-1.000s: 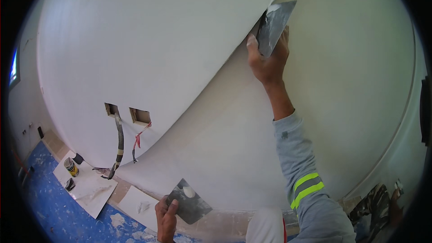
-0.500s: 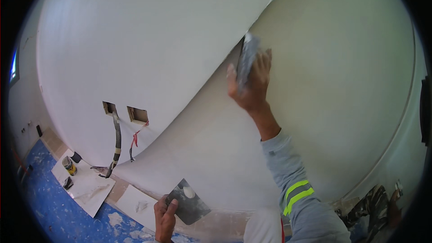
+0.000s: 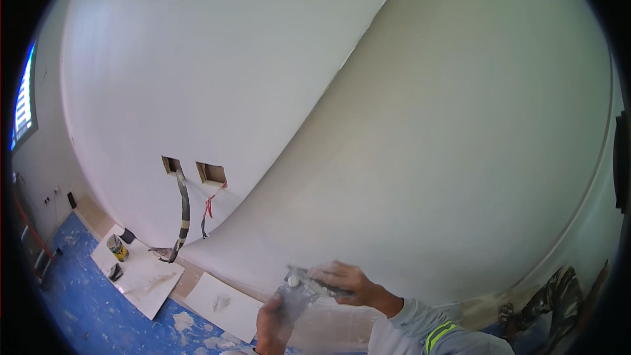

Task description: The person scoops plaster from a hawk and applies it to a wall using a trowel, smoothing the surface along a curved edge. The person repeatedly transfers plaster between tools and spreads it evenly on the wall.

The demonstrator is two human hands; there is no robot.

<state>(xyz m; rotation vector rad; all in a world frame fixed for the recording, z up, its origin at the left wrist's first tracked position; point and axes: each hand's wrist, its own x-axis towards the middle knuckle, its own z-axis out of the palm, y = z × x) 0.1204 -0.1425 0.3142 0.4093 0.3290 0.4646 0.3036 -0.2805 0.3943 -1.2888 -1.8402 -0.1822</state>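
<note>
My left hand grips a flat, dark metal plate low in front of the wall, blurred by motion. A small white dab of filler sits near the plate's upper edge. My right hand is closed around a broad putty knife, its blade over the plate next to the dab. Whether blade and plate touch is hard to tell. Behind both hands rises the white wall, with an inside corner running diagonally up through the view.
Two square cut-outs open in the left wall, with a thick taped cable and red wires hanging out. White boards lie on a blue, spattered floor covering, one holding a can. A person's camouflage-clad leg is at lower right.
My right hand has come down from the wall corner with the putty knife to the plate. The plate in my left hand has shifted slightly right and turned. The view has shifted a little.
</note>
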